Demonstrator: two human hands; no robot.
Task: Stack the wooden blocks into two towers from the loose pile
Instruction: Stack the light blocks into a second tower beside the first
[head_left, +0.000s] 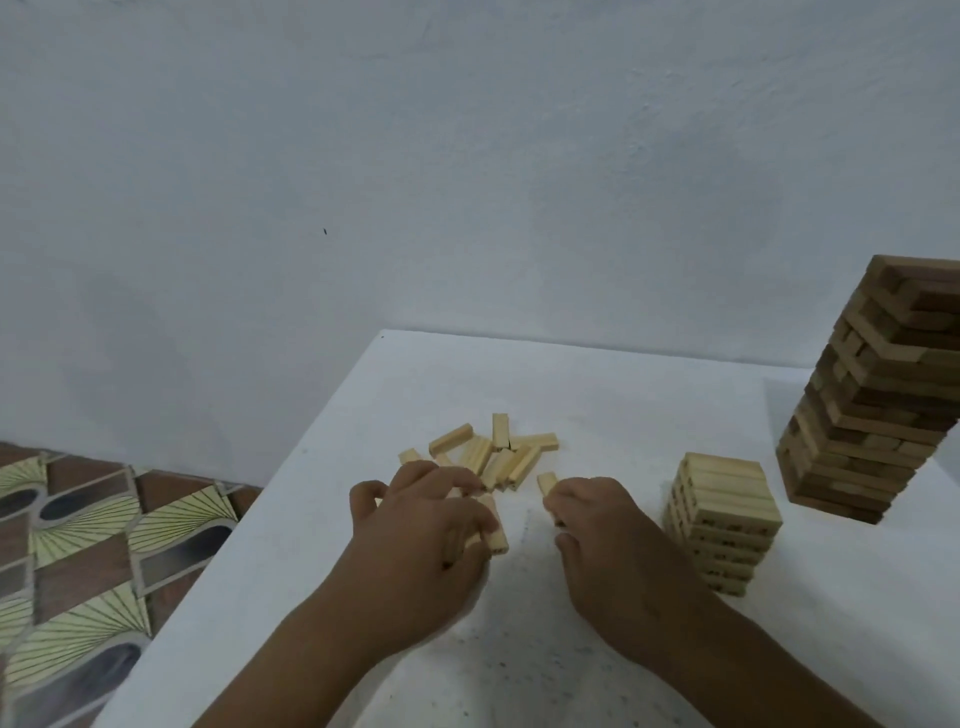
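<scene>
A loose pile of pale wooden blocks (498, 454) lies on the white table (597, 395), just beyond both hands. My left hand (421, 525) curls over a few blocks, one of which (496, 530) sticks out under its fingers. My right hand (602, 530) grips a single block (546, 483) whose end pokes out past the knuckles. A short pale tower (722, 525) stands to the right of my right hand. Behind it, at the right edge, rises a taller, darker tower (878, 395), slightly twisted.
A plain pale wall (415, 182) backs the table. The table's left edge runs diagonally, with patterned floor tiles (93, 561) below it. Bare tabletop lies between the pile and the far edge.
</scene>
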